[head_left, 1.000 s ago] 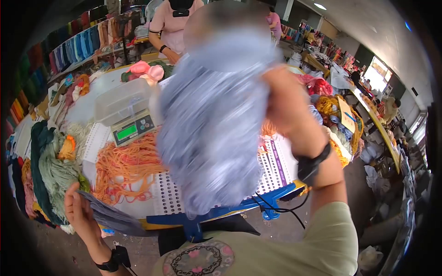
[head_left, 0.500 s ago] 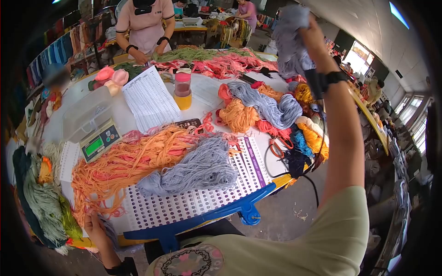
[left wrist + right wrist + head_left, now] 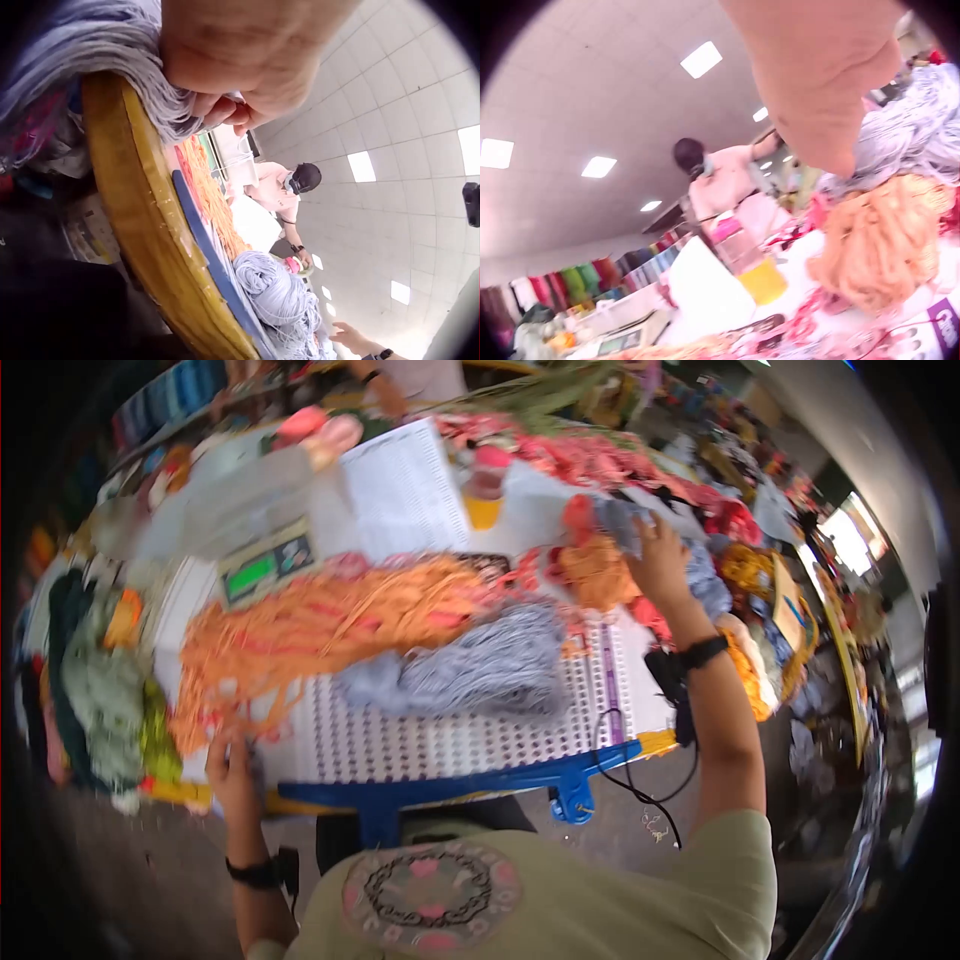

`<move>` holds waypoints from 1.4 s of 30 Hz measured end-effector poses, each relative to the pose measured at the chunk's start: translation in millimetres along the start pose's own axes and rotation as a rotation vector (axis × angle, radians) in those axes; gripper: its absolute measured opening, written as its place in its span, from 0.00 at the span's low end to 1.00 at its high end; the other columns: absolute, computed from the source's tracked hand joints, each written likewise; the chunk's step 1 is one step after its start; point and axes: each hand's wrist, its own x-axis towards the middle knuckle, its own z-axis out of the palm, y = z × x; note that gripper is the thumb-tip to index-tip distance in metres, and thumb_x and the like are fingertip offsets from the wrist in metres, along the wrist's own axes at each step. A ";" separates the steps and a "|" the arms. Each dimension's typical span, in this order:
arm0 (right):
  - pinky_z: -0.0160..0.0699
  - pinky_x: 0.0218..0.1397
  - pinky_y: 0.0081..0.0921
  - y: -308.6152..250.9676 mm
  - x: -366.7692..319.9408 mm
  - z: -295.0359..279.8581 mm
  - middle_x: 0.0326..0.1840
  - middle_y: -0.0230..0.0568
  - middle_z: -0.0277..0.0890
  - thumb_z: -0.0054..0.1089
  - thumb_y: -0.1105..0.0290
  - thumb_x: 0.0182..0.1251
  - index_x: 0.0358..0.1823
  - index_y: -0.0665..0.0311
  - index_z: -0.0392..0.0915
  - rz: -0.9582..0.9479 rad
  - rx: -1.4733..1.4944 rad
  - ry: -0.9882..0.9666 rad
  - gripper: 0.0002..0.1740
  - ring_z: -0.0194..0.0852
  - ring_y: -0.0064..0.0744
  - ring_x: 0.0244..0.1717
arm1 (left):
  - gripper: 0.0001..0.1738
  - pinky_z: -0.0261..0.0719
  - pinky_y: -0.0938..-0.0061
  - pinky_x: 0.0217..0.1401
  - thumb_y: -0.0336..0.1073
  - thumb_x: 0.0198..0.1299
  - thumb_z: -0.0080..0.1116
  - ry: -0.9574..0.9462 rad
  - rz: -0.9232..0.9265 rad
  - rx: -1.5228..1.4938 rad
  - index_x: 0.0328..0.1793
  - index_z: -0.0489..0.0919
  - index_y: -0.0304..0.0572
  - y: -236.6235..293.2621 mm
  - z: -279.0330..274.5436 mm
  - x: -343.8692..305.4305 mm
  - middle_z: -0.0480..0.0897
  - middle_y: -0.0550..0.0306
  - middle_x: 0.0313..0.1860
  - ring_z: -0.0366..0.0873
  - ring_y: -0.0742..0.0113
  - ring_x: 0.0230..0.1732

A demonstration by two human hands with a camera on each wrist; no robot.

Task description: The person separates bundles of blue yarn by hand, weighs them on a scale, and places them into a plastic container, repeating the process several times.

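My left hand (image 3: 232,765) is at the table's front left edge. In the left wrist view its curled fingers (image 3: 217,109) pinch a grey-blue yarn skein (image 3: 112,52) draped over the yellow edge. My right hand (image 3: 662,560) is over the pile at the right, fingers spread beside grey-blue yarn (image 3: 618,525) and an orange yarn bundle (image 3: 597,572). Its fingertips are hidden in the right wrist view. Between the hands, another grey-blue skein (image 3: 490,665) lies across a white perforated board (image 3: 400,745), in front of loose orange yarn (image 3: 330,610).
A scale (image 3: 265,565) with a green display stands at the left, a clear plastic box (image 3: 250,500) behind it. Further back are a printed sheet (image 3: 405,490) and a pink-and-yellow cup (image 3: 485,490). A blue bar (image 3: 460,788) runs along the front edge. A person (image 3: 727,180) stands across the table.
My right hand has come down from high at the right, where it held up a grey-blue skein, to the yarn pile. The left hand stays at the front left edge.
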 end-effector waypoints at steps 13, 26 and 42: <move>0.63 0.63 0.49 -268.7 -95.9 -72.4 0.67 0.51 0.58 0.68 0.70 0.50 0.67 0.54 0.62 -0.894 0.625 -0.352 0.40 0.64 0.52 0.63 | 0.22 0.59 0.91 0.19 0.41 0.71 0.48 0.071 0.071 -0.662 0.67 0.67 0.40 108.9 -95.0 -37.1 0.75 0.60 0.42 0.65 0.82 0.30; 0.81 0.51 0.36 -281.8 -53.9 -140.7 0.50 0.44 0.76 0.48 0.53 0.71 0.59 0.62 0.67 0.301 2.439 -1.027 0.24 0.80 0.37 0.47 | 0.28 0.70 0.83 0.33 0.37 0.58 0.64 -0.488 -0.068 -0.455 0.64 0.70 0.38 87.5 -25.1 -39.0 0.76 0.56 0.51 0.70 0.75 0.40; 0.64 0.64 0.33 -328.0 -95.3 -159.6 0.58 0.51 0.65 0.55 0.82 0.53 0.59 0.64 0.66 -0.483 1.667 -0.396 0.28 0.66 0.48 0.61 | 0.17 0.79 0.72 0.48 0.38 0.67 0.53 -0.308 -0.049 -0.491 0.57 0.74 0.36 68.5 51.9 -26.7 0.81 0.55 0.49 0.80 0.69 0.47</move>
